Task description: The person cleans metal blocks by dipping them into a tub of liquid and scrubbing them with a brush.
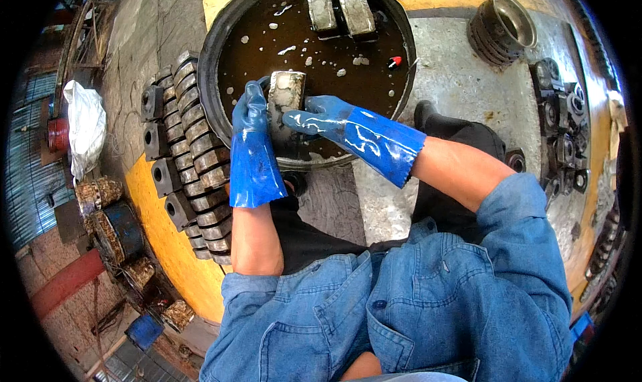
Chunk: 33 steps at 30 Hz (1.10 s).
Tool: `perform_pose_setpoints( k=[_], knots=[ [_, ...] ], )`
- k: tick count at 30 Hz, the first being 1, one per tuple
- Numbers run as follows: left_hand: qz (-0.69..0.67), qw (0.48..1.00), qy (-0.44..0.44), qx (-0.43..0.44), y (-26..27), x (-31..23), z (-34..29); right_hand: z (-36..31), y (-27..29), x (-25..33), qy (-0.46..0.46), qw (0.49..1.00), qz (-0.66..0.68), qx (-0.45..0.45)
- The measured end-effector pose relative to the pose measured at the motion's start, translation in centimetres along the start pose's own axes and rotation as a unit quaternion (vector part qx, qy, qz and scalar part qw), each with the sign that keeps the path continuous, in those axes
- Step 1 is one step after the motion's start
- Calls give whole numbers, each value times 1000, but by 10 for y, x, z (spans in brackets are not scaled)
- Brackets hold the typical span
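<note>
Both my hands wear wet blue rubber gloves and hold one curved metal block (287, 91) over the near side of a round black tub (208, 67) of dark brown liquid. My left hand (250, 109) grips the block's left side, its fingers wrapped behind it. On the right side, my right hand (321, 116) presses it with thumb and fingers. The block's upper face is wet, with pale patches. Two similar metal blocks (356, 11) rest at the tub's far side. A small red and black object (394, 62) floats near the right wall.
Rows of stacked curved metal pieces (200, 138) line the floor left of the tub, with dark square blocks (162, 176) beside them. A stack of metal rings (501, 29) stands far right, above several dark metal parts (562, 121). A white bag (85, 128) lies at left.
</note>
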<state>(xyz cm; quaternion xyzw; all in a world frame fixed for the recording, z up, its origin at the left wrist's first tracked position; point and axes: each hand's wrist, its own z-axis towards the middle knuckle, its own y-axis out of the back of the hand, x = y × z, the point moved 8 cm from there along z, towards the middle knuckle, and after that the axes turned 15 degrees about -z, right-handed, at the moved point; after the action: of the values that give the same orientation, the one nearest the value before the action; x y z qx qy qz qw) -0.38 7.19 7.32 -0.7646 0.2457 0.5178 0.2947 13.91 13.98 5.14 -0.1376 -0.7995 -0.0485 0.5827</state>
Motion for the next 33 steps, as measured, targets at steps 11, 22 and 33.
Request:
perform_pose_setpoints(
  k=[11, 22, 33],
  knots=[
    [37, 999, -21, 18, 19, 8, 16, -16, -5, 26, -16, 1000, -4, 9],
    [124, 985, -119, 32, 1, -41, -12, -23, -31, 29, 19, 995, -100, -22],
    [45, 993, -110, 8, -6, -46, -28, -41, -24, 53, 87, 977, -178, -83]
  ],
)
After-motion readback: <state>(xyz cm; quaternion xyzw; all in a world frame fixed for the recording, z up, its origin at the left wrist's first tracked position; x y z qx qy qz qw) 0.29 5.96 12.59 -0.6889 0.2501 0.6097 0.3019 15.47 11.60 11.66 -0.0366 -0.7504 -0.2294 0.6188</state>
